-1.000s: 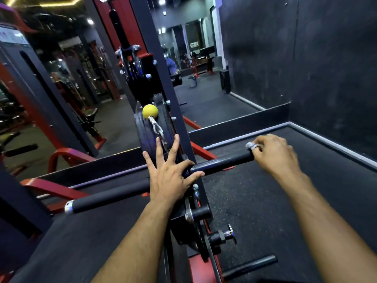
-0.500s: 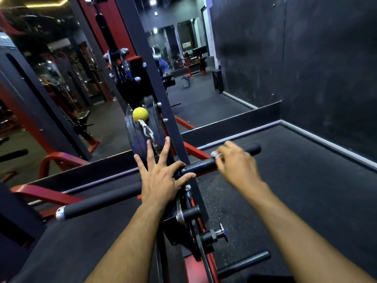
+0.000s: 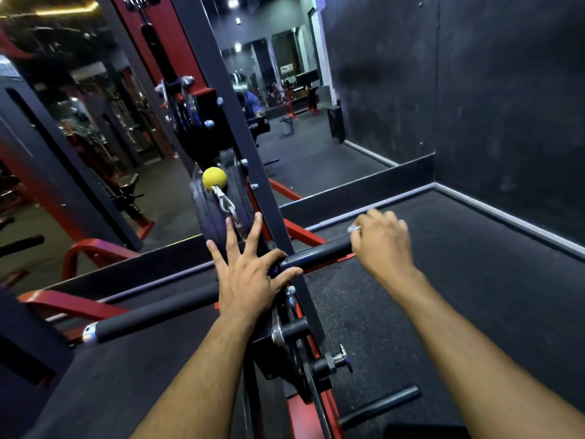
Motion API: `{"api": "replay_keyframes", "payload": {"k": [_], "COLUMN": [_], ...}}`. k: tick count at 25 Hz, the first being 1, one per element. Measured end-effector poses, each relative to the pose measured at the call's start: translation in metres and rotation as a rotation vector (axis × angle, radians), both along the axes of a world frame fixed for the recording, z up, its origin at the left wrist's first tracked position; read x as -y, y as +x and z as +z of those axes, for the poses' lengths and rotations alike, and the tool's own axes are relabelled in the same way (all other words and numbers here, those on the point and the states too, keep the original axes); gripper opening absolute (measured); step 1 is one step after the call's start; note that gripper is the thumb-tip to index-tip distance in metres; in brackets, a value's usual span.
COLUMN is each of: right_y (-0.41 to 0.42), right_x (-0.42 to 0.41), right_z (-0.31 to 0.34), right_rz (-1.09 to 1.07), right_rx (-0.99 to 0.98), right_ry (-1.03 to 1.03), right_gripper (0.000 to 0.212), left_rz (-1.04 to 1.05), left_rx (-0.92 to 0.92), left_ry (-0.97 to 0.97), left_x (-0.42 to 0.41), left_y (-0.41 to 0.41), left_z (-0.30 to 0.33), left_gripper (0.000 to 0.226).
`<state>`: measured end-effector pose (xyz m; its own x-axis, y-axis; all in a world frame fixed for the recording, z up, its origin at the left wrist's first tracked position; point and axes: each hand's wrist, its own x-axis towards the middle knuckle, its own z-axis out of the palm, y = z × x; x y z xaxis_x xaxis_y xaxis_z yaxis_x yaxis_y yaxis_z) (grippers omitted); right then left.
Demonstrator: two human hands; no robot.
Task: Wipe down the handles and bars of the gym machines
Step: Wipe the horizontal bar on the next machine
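I have the padded bar (image 3: 164,312) running from lower left toward the middle right of the frame, crossing the dark upright post (image 3: 253,198) of the cable machine. My left hand (image 3: 250,280) lies flat on the bar at centre, fingers spread wide, thumb hooked over the right-hand half, steadying it. My right hand (image 3: 384,245), right of centre, is curled round the bar's far end; something small and pale (image 3: 354,229) peeks out above its knuckles, maybe a wipe, though I cannot tell. I judge the right half is being rubbed down. Next I would work the grip along toward the post, then do the left half out to its chrome cap (image 3: 89,333), keeping the bar from swinging
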<state>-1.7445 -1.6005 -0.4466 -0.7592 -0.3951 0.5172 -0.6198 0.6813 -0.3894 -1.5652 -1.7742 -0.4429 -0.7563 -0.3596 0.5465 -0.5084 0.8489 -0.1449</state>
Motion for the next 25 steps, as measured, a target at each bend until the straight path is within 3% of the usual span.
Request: {"api": "replay_keyframes", "payload": {"k": [3,10,12,15,20,25], "right_y": [0.031,0.041,0.023,-0.021,-0.046,-0.054], "right_x": [0.029,0.049,0.039,0.002,-0.018,-0.018], "right_z": [-0.005,-0.025,-0.020,-0.015,-0.014,-0.019], "right_rz": [0.081,0.626,0.583,0.369,0.213,0.110], "right_rx": [-0.183,-0.223,-0.230,-0.042,0.366,0.474], "right_ry": [0.078,-0.039,-0.043,-0.106,-0.430,-0.645], "right_gripper": [0.026,0.042,0.035,0.028,0.036,0.037], "left_rz": [0.008,0.000,-0.001,0.015,0.023,0.022], "left_rx": [-0.001,-0.015,-0.006,0.019,0.054,0.051], "left_ry": [-0.011,-0.019,-0.001,0.023,-0.003,-0.026], "left_x": [0.000,0.002,0.000,-0.002,-0.003,-0.002], "left_y": [0.000,0.001,0.001,0.001,0.001,0.000], "left_z": [-0.001,-0.002,-0.001,0.002,0.004,0.003], "left_gripper": [0.066,0.063,0.069,0.077,0.076,0.076]}}
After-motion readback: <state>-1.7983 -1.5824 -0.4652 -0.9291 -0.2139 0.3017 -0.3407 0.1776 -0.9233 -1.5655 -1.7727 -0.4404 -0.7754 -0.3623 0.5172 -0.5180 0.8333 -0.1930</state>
